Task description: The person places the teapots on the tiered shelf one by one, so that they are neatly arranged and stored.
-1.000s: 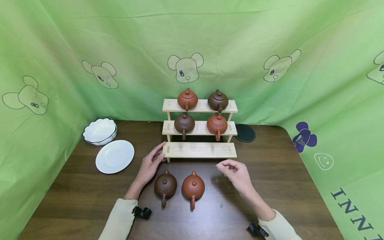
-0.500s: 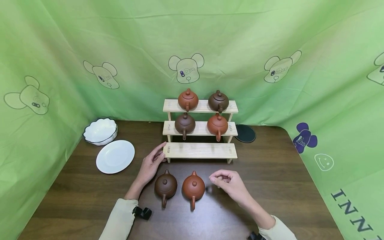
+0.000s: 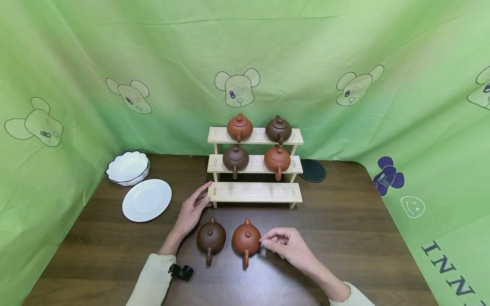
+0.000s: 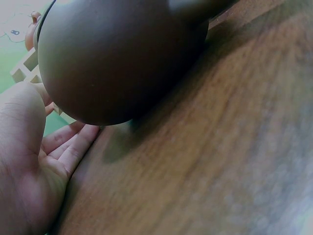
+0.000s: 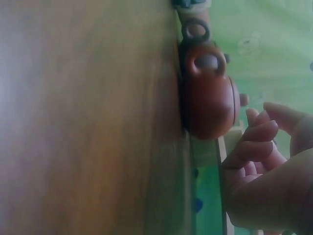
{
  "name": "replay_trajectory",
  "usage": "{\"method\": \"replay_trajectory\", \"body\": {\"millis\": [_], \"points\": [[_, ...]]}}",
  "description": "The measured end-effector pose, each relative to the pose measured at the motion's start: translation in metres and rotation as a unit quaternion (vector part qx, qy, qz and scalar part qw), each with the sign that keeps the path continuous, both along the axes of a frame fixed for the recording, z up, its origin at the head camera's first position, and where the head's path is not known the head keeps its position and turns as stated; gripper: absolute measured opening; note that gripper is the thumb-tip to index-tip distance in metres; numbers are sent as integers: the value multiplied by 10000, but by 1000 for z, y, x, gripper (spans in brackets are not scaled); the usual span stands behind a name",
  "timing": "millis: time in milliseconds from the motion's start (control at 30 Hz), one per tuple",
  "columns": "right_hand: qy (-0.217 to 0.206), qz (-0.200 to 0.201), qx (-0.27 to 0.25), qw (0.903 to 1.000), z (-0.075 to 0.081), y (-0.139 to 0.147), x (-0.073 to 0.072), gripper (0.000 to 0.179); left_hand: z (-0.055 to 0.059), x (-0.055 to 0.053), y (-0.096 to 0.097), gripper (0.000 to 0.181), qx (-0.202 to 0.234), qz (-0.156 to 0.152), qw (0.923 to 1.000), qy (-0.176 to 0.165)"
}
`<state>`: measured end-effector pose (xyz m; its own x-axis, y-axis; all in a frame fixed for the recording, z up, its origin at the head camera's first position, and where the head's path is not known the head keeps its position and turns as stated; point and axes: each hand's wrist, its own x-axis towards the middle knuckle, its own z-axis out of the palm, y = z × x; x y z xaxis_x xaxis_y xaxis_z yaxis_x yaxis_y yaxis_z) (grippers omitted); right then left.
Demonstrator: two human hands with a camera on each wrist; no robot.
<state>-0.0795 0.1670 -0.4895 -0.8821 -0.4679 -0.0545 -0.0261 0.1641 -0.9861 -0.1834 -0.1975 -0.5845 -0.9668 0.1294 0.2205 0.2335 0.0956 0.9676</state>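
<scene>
Right hand (image 3: 289, 247): just to the right of the orange-brown teapot, thumb and forefinger bent toward its side; the right wrist view shows a small gap between thumb tip and curled fingers, with nothing held. Whether a fingertip touches the pot I cannot tell.
Orange-brown teapot (image 3: 245, 245): upright on the wooden table (image 3: 95, 255), lid on, spout toward the three-tier wooden stand (image 3: 254, 193), handle toward the person; its rounded right side faces the right hand's fingertips.
Left hand (image 3: 190, 212): thumb and fingers gripping the left end of the stand's bottom tier, thumb near the front corner, forefinger at the back one.
Dark brown teapot (image 3: 210, 242): upright on the table between the left forearm and the orange-brown pot, apart from its neighbour, handle also toward the person.
Middle tier: a dark teapot (image 3: 235, 158) at left, a reddish teapot (image 3: 277, 159) at right.
Top tier: an orange teapot (image 3: 240, 126) at left, a brown teapot (image 3: 278, 128) at right.
Left of the stand: a white plate (image 3: 146, 199), and behind it a scalloped bowl (image 3: 128, 168) with a dark rim.
Right of the stand: a round black coaster (image 3: 313, 171).
Backdrop: green printed cloth (image 3: 172, 46).
</scene>
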Motion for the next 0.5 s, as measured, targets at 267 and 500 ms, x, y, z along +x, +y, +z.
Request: {"method": "replay_trajectory", "body": {"millis": [267, 500], "points": [[-369, 317, -39, 9988, 0, -4, 8, 19, 16, 9, 6, 47, -95, 65, 9987, 493], [-754, 756, -57, 9943, -5, -7, 16, 23, 9, 5, 4, 47, -164, 152, 9997, 111]]}}
